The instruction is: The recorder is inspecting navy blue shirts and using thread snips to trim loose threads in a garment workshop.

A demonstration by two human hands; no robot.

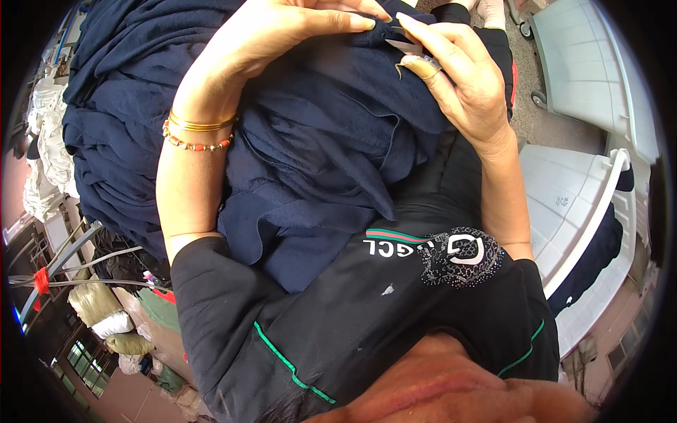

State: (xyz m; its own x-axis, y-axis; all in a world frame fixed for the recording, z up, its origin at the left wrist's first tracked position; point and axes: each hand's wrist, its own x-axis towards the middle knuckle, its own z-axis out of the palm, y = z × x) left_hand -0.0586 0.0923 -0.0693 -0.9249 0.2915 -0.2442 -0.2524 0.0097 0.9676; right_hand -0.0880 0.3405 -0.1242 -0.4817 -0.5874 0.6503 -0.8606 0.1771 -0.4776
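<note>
Fingers of the left hand [282,32] pinch a fold of the dark navy knitted garment [331,141] heaped across the person's lap. The right hand [458,77] grips small metal thread snips [407,46], blades touching the cloth just beside the left fingertips. Trimming looks under way here; more navy cloth [113,106] piled at the left appears untouched.
</note>
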